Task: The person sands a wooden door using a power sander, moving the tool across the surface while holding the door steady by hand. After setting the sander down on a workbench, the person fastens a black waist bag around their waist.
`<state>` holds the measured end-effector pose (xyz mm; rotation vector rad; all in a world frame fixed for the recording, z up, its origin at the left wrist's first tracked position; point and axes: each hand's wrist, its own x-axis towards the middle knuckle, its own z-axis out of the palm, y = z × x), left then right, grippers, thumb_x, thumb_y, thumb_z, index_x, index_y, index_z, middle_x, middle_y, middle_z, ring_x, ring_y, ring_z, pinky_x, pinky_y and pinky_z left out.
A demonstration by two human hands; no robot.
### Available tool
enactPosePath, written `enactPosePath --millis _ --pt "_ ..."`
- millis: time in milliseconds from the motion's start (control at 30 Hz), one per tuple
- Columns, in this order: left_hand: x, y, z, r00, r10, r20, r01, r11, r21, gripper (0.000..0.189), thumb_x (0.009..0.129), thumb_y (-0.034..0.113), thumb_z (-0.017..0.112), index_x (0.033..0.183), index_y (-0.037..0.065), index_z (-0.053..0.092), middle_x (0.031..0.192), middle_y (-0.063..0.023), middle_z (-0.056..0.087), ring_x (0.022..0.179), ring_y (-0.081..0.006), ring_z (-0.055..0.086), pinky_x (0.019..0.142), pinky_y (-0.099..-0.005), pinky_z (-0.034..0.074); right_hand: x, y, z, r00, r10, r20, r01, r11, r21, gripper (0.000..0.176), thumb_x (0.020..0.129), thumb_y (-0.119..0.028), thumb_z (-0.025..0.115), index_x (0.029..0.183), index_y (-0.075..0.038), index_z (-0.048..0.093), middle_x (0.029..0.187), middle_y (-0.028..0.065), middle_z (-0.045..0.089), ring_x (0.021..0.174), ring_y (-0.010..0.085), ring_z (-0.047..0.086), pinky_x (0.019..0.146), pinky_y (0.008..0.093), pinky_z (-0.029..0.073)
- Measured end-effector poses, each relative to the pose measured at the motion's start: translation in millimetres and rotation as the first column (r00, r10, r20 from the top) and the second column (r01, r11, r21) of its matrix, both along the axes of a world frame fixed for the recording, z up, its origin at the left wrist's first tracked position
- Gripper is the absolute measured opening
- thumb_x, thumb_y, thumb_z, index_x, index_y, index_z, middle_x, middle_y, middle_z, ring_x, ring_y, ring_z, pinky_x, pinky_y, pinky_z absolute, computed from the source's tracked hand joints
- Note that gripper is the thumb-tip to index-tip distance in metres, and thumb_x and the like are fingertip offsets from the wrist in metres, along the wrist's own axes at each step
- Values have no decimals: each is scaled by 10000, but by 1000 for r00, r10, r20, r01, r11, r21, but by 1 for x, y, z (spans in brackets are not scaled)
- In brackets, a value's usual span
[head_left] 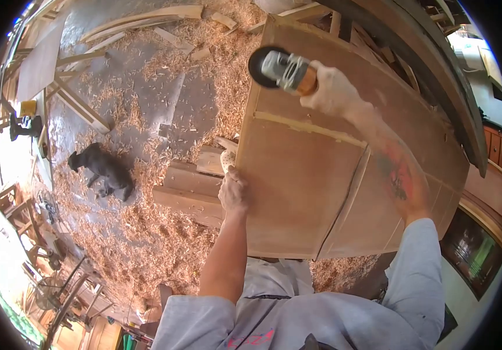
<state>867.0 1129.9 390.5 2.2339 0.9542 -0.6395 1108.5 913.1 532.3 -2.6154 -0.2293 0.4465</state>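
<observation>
My right hand is wrapped round the orange body of an angle grinder, its dark round disc lying over the far left corner of a large wooden panel. Raised strips cross the panel, and a dark cord or line runs down its near half. At the panel's left edge, my left hand grips the rim with closed fingers. Just beyond that hand, a pale, dotted piece shows beside the edge.
Wood shavings cover much of the floor. A black dog lies to the left. Stacked boards sit beside the panel, and long offcuts lie at the back. A large curved timber borders the right side.
</observation>
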Motion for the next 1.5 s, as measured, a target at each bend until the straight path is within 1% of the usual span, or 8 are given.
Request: enactPosePath --millis 167,333,400,600,867,933,1200,1500 --pt "-4 -1 -3 1000 -24 -3 24 1000 -3 651 1051 464 158 1151 52 652 1089 -247 675 1051 -474 597 944 -554 435 -40 20 -31 979 123 -166 -118 992 39 681 688 -255 717 1307 -24 554 975 272 690 966 415 673 872 459 547" --pt "-3 -2 1 1000 -16 -1 16 1000 -18 662 1040 504 131 1131 67 620 1030 -275 673 976 -497 620 882 -580 459 -41 28 -38 922 99 -375 -143 985 -93 589 700 -226 742 1215 3 568 994 269 681 982 415 658 874 445 530" --pt "-2 -4 5 1000 -10 -17 9 1000 -12 643 1042 498 136 1132 86 622 1040 -262 675 975 -492 621 878 -580 460 -35 22 -42 984 138 -115 -144 989 -43 542 699 -265 719 1124 42 581 927 288 685 933 430 678 847 476 551" --pt "-6 -2 2 999 -16 -39 14 999 -38 658 1047 469 135 1167 56 633 1152 -221 658 1075 -469 584 943 -550 428 32 -4 -48 999 50 12 -50 997 -51 543 686 -287 726 1072 81 619 920 309 682 927 427 682 821 454 557" --pt "-13 -1 -8 999 -27 -18 27 999 25 668 1034 529 133 1168 105 631 1094 -203 673 1005 -476 612 907 -563 458 97 -13 -42 987 -51 -153 32 992 -123 496 670 -298 719 918 125 644 829 296 680 846 388 703 753 406 548" --pt "-12 -1 -6 999 -24 -30 24 1000 19 661 1035 522 137 1177 106 630 1087 -201 675 1004 -477 610 907 -563 457 76 -10 -50 999 47 -19 -46 998 53 473 666 -293 721 908 107 652 848 293 684 850 397 701 753 409 548" --pt "-9 -4 2 999 -14 29 13 1000 18 629 1032 501 167 1083 84 635 1058 -198 674 983 -486 606 887 -569 456 -12 20 -22 910 250 -330 -302 946 -117 569 703 -251 724 1190 7 580 997 241 699 940 405 685 865 458 559" --pt "-17 -1 -6 998 -18 59 18 1000 4 640 1032 506 168 1047 62 629 1040 -208 674 967 -491 608 877 -574 455 83 -22 -34 997 44 -70 -49 996 -77 501 680 -267 729 1036 75 641 895 291 690 909 411 691 816 438 546"
